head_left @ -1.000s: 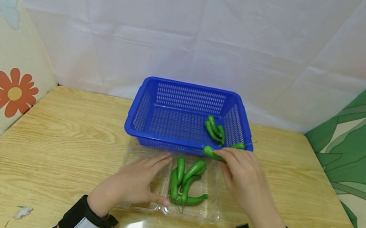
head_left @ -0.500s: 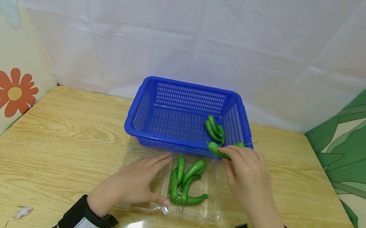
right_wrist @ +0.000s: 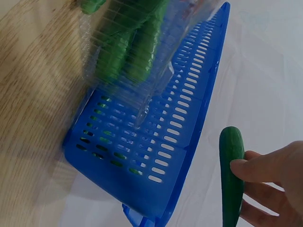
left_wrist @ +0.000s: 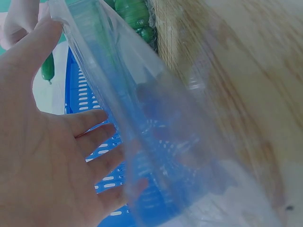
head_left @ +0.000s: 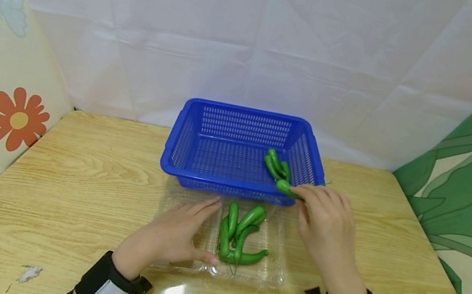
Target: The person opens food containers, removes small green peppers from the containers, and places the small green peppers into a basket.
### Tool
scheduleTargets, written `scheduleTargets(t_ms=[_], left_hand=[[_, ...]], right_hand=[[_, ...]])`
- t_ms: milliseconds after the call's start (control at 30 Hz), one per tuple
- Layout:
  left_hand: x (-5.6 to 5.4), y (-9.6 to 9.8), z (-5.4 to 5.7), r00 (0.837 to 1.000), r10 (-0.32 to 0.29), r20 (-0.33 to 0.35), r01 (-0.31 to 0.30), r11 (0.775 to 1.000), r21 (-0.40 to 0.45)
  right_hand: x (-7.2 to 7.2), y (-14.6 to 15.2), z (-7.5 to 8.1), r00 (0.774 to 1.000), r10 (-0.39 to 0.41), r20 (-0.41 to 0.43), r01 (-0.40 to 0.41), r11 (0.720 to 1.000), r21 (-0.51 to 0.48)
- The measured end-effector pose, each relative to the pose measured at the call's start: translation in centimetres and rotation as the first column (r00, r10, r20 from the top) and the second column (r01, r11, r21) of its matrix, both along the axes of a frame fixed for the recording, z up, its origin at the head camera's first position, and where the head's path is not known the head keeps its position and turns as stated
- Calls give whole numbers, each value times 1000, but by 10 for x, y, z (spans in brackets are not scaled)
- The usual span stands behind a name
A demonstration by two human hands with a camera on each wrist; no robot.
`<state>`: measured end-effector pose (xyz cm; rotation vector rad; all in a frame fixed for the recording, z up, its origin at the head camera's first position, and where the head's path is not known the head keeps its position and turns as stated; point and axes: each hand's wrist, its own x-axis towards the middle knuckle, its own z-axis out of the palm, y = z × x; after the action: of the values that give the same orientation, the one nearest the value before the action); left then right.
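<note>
My right hand [head_left: 325, 227] pinches one long green chili pepper [head_left: 285, 188] between thumb and fingers, over the front right rim of the blue basket [head_left: 212, 179]. In the right wrist view this pepper [right_wrist: 231, 161] hangs upright beside the basket wall. Part of it is behind the fingers in the head view. The left hand [head_left: 172, 232] lies over the left half of a clear plastic box [head_left: 272, 278], fingers spread and thumb at the middle of its front. Several green peppers [head_left: 241, 258] lie in the box's right half. Its clear wall [left_wrist: 189, 123] overlaps the left fingers.
Several more green peppers [head_left: 277, 167] lie at the right end inside the basket. The basket stands right behind the box on a wooden table [head_left: 110, 173]. A white cloth [head_left: 164, 41] hangs behind, with printed flower panels [head_left: 17, 121] at the sides.
The right hand has moved slightly right and away from me, carrying the pepper from the basket's front edge to over its rim. The left hand and the box have stayed put.
</note>
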<state>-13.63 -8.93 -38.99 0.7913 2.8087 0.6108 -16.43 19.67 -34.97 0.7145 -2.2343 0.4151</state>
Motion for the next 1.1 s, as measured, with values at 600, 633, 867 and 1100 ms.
scheduleTargets(t_ms=[600,633,867,1100], left_hand=[[0,0,0,1000,-1,-1,1,1000,-10],[0,0,0,1000,0,-2,0,1000,-9],[1,0,1,1000,5,0,-5,1000,-4],[1,0,1,1000,3,4,-3,1000,0]], right_hand=[[-9,7,-7,1000,-29,6,29,1000,3],[-9,7,-7,999,-32,8,32,999,2],[-13,8,-11,999,-48,-3,48,999,5],[-16,10,-14,997,-72,6,72,997,-7]])
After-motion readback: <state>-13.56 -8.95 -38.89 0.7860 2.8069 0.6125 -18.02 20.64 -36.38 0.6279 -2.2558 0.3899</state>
